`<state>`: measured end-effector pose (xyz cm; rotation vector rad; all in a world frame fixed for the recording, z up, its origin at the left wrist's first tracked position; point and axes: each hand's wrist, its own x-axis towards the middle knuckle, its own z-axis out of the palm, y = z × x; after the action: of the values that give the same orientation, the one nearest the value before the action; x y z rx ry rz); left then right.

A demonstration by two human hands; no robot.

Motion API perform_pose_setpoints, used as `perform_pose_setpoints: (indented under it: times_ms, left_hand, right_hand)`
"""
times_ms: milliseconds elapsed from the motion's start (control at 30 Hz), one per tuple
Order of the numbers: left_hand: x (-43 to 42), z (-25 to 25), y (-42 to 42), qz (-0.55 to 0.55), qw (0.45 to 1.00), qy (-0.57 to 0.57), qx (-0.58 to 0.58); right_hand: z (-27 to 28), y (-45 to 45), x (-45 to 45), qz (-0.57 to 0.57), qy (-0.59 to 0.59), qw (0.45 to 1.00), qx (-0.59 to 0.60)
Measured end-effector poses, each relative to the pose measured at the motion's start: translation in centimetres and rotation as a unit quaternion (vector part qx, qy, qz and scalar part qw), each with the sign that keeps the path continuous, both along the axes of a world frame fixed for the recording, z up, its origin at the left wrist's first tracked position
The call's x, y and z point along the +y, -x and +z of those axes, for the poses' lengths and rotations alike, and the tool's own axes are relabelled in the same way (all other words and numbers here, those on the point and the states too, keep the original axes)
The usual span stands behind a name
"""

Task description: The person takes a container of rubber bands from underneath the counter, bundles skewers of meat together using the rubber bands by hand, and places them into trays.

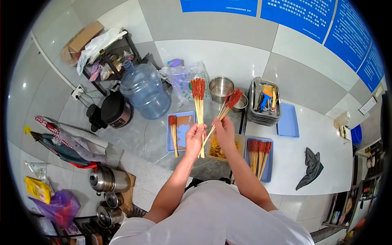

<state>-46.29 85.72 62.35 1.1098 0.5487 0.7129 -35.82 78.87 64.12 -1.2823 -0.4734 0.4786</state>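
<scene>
Upright in my left hand (196, 138) is a bundle of skewers (199, 102) with red meat at the top ends. My right hand (223, 130) is closed on a smaller group of skewers (233, 99), tilted to the right, whose bare ends reach down toward the left bundle. Left of my hands, a blue tray (183, 116) holds a few skewers (173, 134). Below my right hand sits a container of yellow items (216, 149), partly covered by my hand and forearm. To the right, another blue tray (267, 171) carries several skewers (257, 153).
Behind my hands stand a plastic bag (181, 81), a steel pot (220, 87) and a smaller bowl (241, 102). A water jug (147, 92) is at the left. Stacked trays with utensils (263, 116), an empty blue tray (288, 120) and a dark cloth (311, 165) lie right.
</scene>
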Motion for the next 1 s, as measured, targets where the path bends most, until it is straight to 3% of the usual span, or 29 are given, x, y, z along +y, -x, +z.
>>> perform_pose_setpoints:
  times_ms: [167, 300, 367, 467, 1000]
  left_hand:
    - [-0.4, 0.6, 0.3, -0.083, 0.995, -0.002, -0.053]
    - [-0.9, 1.0, 0.2, -0.071, 0.996, -0.005, -0.048]
    - [-1.1, 1.2, 0.0, -0.03, 0.994, -0.101, 0.019]
    - [-1.1, 1.1, -0.2, -0.015, 0.992, -0.125, 0.03]
    - [-1.7, 2.0, -1.3, 0.011, 0.987, -0.152, 0.059]
  right_hand:
    - [3.7, 1.0, -0.5, 0.09, 0.021, 0.991, 0.096]
    - [3.2, 0.6, -0.3, 0.07, 0.016, 0.993, 0.089]
    - [2.5, 0.3, -0.1, 0.056, -0.004, 0.996, 0.067]
    - [2.4, 0.2, 0.0, 0.047, -0.029, 0.996, 0.075]
    - [1.6, -0.7, -0.1, 0.003, 0.0, 1.0, 0.019]
